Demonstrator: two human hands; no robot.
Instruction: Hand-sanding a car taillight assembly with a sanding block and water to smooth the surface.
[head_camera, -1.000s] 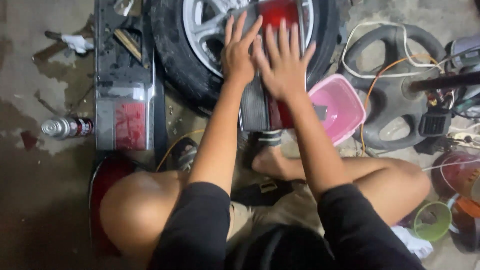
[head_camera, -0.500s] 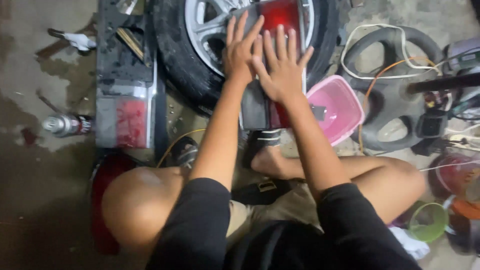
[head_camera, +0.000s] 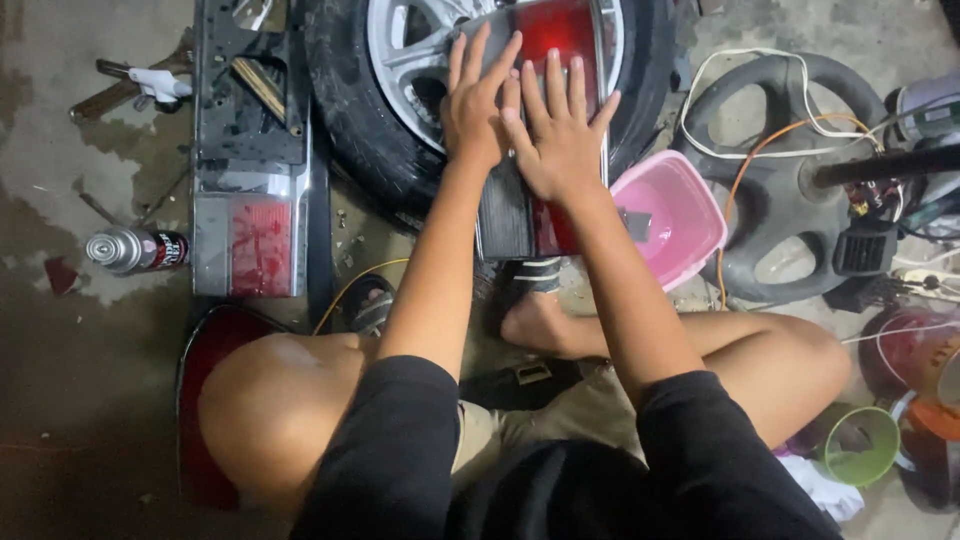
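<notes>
While the person sits on the floor (head_camera: 60, 330), both hands stay flat on the red tail light (head_camera: 560, 40) that leans on the wheel (head_camera: 400, 60). The left hand (head_camera: 478, 105) and right hand (head_camera: 560, 140) have barely moved, fingers spread apart, pressing, gripping nothing.

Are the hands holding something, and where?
Not gripped: left hand and right hand press flat, fingers spread, on the long red plastic tail light's face.
</notes>
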